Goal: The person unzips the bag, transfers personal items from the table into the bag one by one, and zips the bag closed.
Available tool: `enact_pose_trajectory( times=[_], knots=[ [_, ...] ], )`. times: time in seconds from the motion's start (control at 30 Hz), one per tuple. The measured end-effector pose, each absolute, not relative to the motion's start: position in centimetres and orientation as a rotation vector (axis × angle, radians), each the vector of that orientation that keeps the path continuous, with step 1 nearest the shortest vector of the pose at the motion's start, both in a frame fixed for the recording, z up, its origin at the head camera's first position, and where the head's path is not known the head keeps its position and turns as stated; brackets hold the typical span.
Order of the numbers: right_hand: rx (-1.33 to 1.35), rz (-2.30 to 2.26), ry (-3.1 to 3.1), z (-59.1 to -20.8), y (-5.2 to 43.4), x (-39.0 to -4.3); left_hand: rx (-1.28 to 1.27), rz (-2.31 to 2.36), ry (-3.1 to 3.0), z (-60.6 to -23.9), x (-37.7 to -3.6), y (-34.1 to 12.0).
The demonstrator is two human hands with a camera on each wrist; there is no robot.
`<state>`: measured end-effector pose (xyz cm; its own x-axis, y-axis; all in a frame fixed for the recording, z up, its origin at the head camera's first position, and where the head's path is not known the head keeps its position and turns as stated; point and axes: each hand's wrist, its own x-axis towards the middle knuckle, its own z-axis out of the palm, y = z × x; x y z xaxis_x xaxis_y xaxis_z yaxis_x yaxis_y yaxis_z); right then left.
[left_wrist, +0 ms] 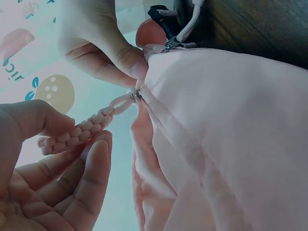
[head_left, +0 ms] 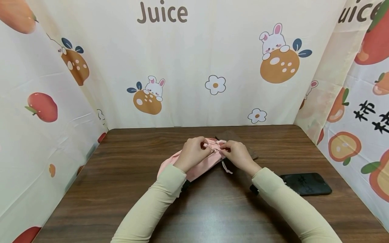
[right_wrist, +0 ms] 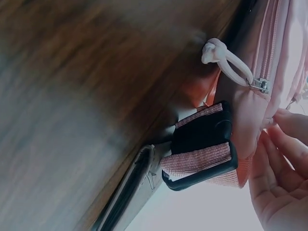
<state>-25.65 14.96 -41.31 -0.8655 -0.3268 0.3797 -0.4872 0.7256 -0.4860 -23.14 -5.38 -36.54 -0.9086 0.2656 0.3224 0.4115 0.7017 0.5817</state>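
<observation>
A pink zippered waist bag (head_left: 199, 170) lies on the table under both hands. My left hand (head_left: 194, 152) pinches a braided zipper pull (left_wrist: 82, 132) between thumb and fingers, drawn out from the slider at the bag's end. At that same end my right hand (head_left: 240, 155) pinches the fabric beside the slider (left_wrist: 138, 94). A second zipper, with a knotted cord pull (right_wrist: 231, 62), runs along the bag's other side. Close to the right fingers hangs a black buckle (right_wrist: 202, 132) on pink webbing.
A black phone (head_left: 307, 184) lies on the table to the right, by the right forearm. Behind the right hand rests a flat dark brown item (head_left: 234, 137). Printed curtains (head_left: 194, 60) enclose the table's back and sides.
</observation>
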Motion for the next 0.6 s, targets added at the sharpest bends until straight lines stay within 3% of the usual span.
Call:
enact_pose_trajectory(
  times=[0.6],
  knots=[
    [0.602,0.875,-2.658,-41.3,15.0,-25.8,-0.562,-0.987,-2.672,-36.5,-22.0,-7.4]
  ],
)
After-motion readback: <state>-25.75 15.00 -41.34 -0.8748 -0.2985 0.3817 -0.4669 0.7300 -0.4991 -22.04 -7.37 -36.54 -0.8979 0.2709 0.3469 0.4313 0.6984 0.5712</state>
